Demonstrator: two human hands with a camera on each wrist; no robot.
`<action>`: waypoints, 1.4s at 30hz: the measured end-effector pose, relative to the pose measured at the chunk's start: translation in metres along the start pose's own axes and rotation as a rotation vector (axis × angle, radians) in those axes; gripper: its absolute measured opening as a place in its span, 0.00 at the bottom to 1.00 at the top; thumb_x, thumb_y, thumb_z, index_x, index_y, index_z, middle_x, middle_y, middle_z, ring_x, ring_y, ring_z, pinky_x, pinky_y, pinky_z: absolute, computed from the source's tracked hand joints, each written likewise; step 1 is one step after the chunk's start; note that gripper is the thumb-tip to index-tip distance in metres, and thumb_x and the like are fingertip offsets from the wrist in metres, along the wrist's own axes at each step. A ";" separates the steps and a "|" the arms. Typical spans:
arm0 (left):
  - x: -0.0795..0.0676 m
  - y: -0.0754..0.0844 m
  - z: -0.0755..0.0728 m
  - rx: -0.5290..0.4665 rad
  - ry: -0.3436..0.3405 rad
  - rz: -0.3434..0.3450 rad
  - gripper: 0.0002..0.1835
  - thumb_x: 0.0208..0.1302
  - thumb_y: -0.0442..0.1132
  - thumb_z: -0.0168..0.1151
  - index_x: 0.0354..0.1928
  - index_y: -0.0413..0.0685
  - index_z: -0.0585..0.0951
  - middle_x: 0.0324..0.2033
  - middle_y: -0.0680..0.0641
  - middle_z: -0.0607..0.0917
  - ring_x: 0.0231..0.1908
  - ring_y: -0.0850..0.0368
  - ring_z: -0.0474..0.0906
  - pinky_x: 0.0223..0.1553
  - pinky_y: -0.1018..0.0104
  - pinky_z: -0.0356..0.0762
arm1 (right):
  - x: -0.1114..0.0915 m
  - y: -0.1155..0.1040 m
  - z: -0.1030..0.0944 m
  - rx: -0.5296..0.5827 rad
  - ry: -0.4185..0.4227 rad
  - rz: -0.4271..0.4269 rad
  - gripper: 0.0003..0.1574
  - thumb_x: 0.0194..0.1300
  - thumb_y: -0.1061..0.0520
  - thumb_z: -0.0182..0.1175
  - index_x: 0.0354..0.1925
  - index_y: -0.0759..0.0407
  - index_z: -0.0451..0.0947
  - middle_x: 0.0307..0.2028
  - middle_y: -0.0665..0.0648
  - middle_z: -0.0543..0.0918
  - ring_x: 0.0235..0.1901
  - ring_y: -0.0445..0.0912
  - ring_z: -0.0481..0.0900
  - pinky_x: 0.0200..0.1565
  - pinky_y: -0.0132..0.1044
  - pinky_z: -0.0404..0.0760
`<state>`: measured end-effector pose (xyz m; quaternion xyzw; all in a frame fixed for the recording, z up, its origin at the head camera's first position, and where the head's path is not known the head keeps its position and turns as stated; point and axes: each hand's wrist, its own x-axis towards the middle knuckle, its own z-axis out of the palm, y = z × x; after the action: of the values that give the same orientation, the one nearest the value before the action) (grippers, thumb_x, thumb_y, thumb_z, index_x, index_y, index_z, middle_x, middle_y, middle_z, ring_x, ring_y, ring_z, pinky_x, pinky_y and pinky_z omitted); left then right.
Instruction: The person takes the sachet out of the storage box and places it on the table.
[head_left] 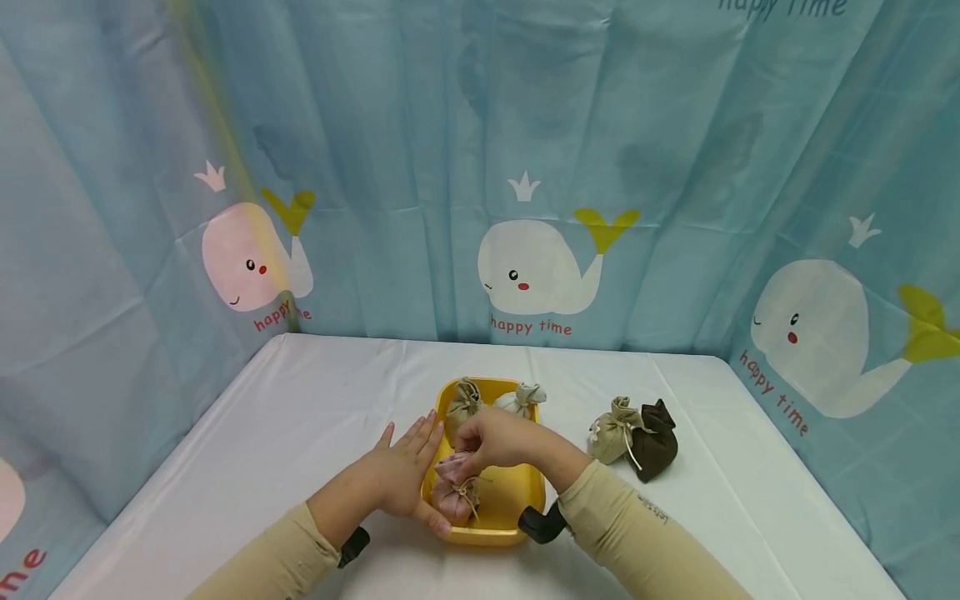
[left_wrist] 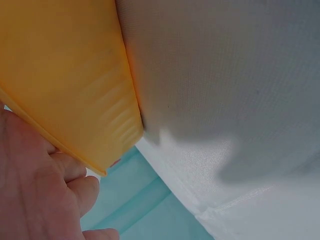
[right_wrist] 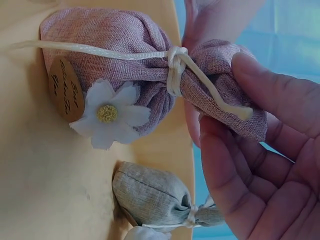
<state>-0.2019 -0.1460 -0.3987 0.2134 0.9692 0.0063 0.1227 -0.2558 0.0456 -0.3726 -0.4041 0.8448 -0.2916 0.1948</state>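
A pink drawstring pouch (right_wrist: 107, 47) with a cream cord, a white cloth flower and a small round tag is in the yellow bin (head_left: 510, 537), near its left wall. My right hand (head_left: 498, 437) pinches the gathered top of this pouch between thumb and fingers, as the right wrist view shows closely. On the bin's left rim rests my left hand (head_left: 401, 475), its fingers spread and straight, the thumb by the near left corner. Farther back in the bin sit a beige pouch (head_left: 465, 402) and a pale, whitish pouch (head_left: 522, 398).
Right of the bin, a tan pouch (head_left: 613, 429) and a dark brown pouch (head_left: 655, 442) lie side by side on the white tablecloth (head_left: 315, 400). Behind the table hangs a blue curtain (head_left: 405, 275) printed with whales.
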 end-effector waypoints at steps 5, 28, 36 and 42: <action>0.000 0.000 0.000 -0.014 -0.002 0.000 0.75 0.22 0.85 0.47 0.71 0.43 0.44 0.71 0.42 0.39 0.69 0.46 0.38 0.62 0.36 0.36 | -0.001 -0.001 -0.001 -0.004 -0.002 -0.018 0.08 0.50 0.57 0.70 0.21 0.52 0.78 0.17 0.43 0.75 0.19 0.35 0.68 0.23 0.26 0.72; 0.000 0.001 -0.001 -0.005 -0.003 -0.010 0.76 0.21 0.86 0.46 0.71 0.44 0.43 0.71 0.42 0.38 0.70 0.47 0.37 0.62 0.37 0.37 | -0.014 -0.004 -0.014 -0.010 0.053 -0.041 0.07 0.54 0.60 0.66 0.25 0.49 0.80 0.23 0.42 0.78 0.24 0.35 0.72 0.27 0.27 0.75; 0.003 0.000 0.002 -0.005 -0.014 -0.023 0.76 0.20 0.86 0.46 0.71 0.45 0.43 0.71 0.43 0.37 0.70 0.48 0.36 0.62 0.38 0.36 | -0.026 -0.006 -0.030 0.006 0.109 -0.044 0.03 0.55 0.60 0.65 0.28 0.52 0.82 0.24 0.43 0.79 0.24 0.37 0.73 0.29 0.30 0.75; 0.005 -0.001 0.002 0.008 -0.024 -0.028 0.77 0.18 0.87 0.45 0.71 0.45 0.42 0.71 0.43 0.36 0.70 0.48 0.36 0.63 0.39 0.35 | -0.038 -0.005 -0.044 0.033 0.189 -0.008 0.03 0.56 0.56 0.65 0.27 0.54 0.82 0.23 0.45 0.79 0.23 0.38 0.72 0.27 0.30 0.74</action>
<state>-0.2059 -0.1450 -0.4020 0.2002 0.9706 -0.0021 0.1337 -0.2551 0.0883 -0.3321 -0.3749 0.8529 -0.3430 0.1195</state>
